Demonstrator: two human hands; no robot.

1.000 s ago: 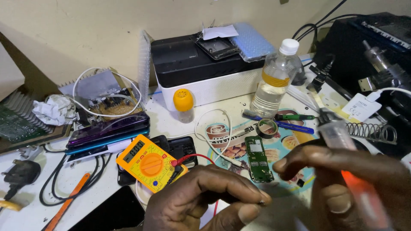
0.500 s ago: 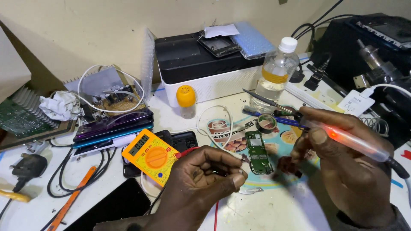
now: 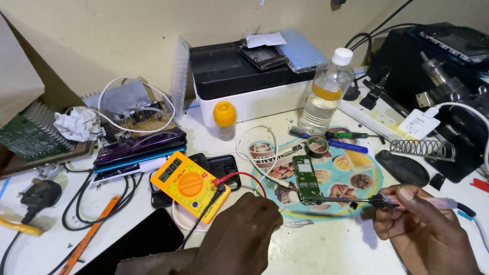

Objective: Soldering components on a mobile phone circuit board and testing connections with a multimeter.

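A soldering iron (image 3: 407, 201) was gripped in the right hand (image 3: 425, 226), fingers closed round its handle, and its tip was laid against the lower edge of the green circuit board (image 3: 305, 179). The board lay flat on the round picture mat (image 3: 369, 168). Just left of the board, the left hand (image 3: 244, 231) was curled knuckles-up on the table; whether anything was pinched in it could not be told. Left of the board sat the yellow multimeter (image 3: 188, 183), with red and black leads trailing toward the left hand. Behind the board stood a clear bottle (image 3: 326, 94). For a clean joint, the tip would best be kept steady on one pad only, the board pinned from sliding, and the leads held clear of the hot tip.
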